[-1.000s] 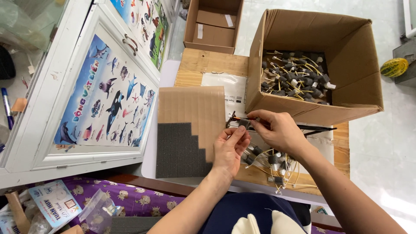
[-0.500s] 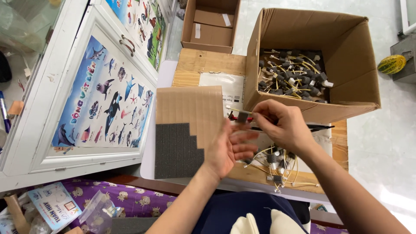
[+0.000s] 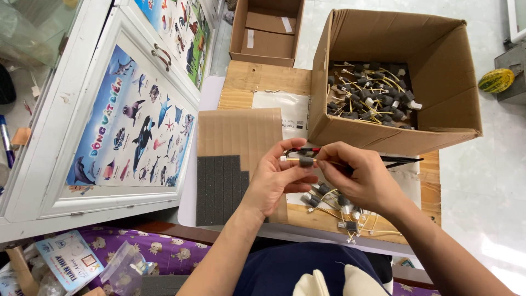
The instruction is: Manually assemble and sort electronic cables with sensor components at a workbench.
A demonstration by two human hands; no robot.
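My left hand (image 3: 276, 178) and my right hand (image 3: 364, 178) meet over the wooden board (image 3: 257, 82), both pinching one small wired part (image 3: 304, 161): a thin pale wire with a dark grey foam square on it. Long black tweezers (image 3: 400, 160) lie through my right hand, tips toward the part. Below my hands rests a loose pile of similar wired parts (image 3: 339, 211). To the left lies a tan backing sheet (image 3: 235, 134) with a block of dark grey foam squares (image 3: 219, 189) on its lower left.
A large open cardboard box (image 3: 438, 71) at the upper right holds several foam-capped wired parts (image 3: 372, 98). A smaller open box (image 3: 266, 33) sits behind the board. A white cabinet door with a sea-animal poster (image 3: 131, 126) stands on the left. A striped gourd (image 3: 496, 80) lies on the floor.
My hands have drawn closer and shifted slightly left, and the left fingers have closed onto the wired part. The view has tilted a little.
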